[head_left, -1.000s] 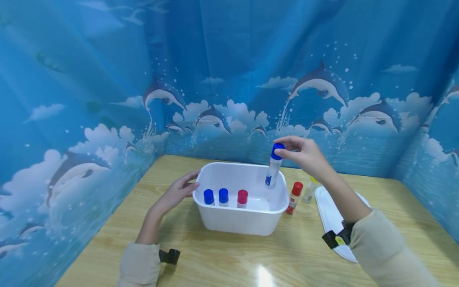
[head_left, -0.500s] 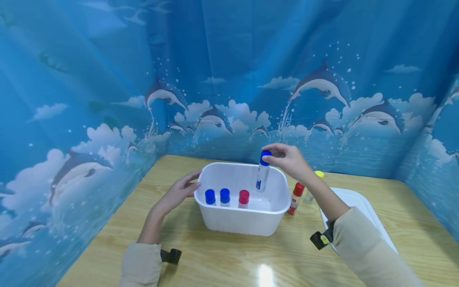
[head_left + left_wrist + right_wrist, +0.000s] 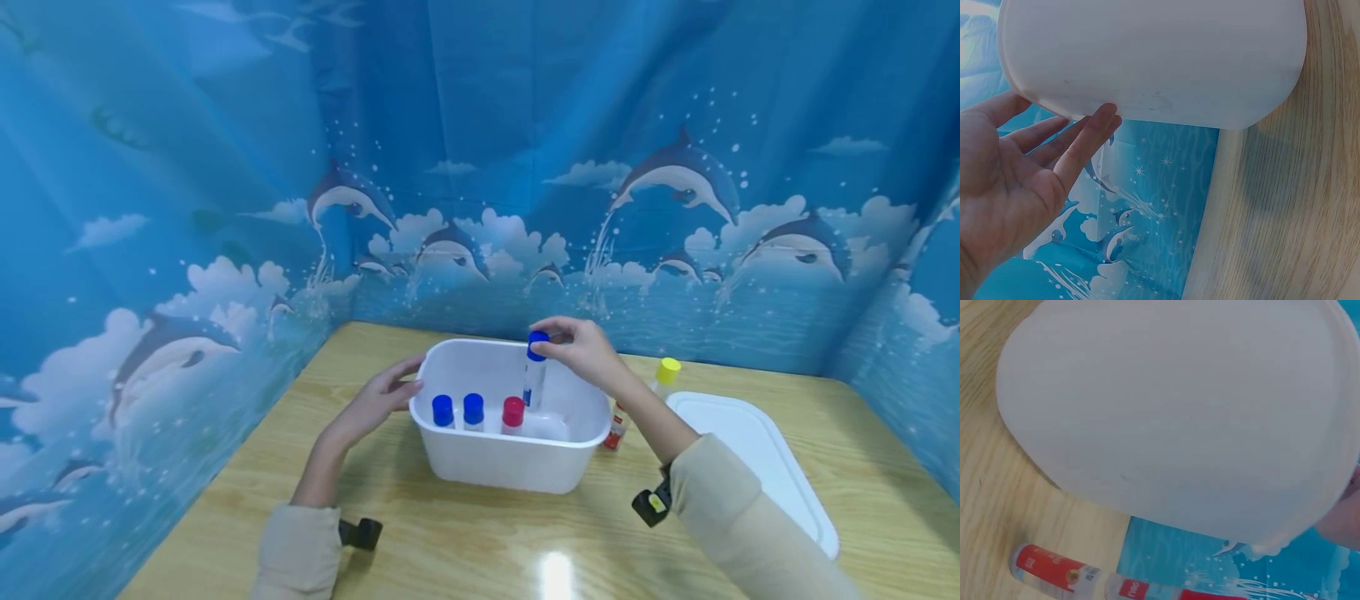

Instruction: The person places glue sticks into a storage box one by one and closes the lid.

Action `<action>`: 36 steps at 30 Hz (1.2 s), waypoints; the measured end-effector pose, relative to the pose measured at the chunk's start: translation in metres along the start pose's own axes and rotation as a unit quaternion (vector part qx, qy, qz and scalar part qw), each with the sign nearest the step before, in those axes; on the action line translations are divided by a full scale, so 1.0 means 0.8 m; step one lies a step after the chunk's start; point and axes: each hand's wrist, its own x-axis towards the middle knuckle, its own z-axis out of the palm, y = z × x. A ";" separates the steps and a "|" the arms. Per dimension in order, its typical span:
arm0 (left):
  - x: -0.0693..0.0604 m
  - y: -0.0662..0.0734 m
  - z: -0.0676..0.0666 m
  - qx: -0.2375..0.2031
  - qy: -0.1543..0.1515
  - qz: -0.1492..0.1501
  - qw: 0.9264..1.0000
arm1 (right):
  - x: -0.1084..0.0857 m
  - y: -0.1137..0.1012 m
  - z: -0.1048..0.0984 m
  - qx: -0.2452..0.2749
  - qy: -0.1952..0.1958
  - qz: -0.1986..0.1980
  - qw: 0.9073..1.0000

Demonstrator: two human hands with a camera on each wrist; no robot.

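Upright inside the far side of a white plastic bin (image 3: pixel 502 464) hangs a clear glue bottle with a blue cap (image 3: pixel 534 379). My right hand (image 3: pixel 581 350) pinches it by that cap, between thumb and fingers. Along the bin's near wall stand two more blue-capped glue bottles (image 3: pixel 473 409) and a red-capped one (image 3: pixel 513 412), their lower parts hidden by the wall. Fairly straight fingers of my left hand (image 3: pixel 1029 162) touch the outside of the bin at its left end. In the right wrist view the bin's wall (image 3: pixel 1166 419) hides the held bottle.
Right of the bin, a red-labelled glue bottle (image 3: pixel 615 429) stands partly behind my right arm. Beyond it is a yellow-capped bottle (image 3: pixel 667 372). A white lid (image 3: pixel 750 450) lies on the wooden table (image 3: pixel 465 550). A dolphin-print curtain (image 3: pixel 480 208) hangs behind.
My right hand has moved left and lower with the blue-capped glue bottle, deeper into the bin. The left hand stays at the bin's left end.
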 end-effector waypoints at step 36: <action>0.000 -0.002 0.000 0.002 0.010 0.006 1.000 | 0.029 -0.010 0.066 0.008 -0.084 0.002 0.996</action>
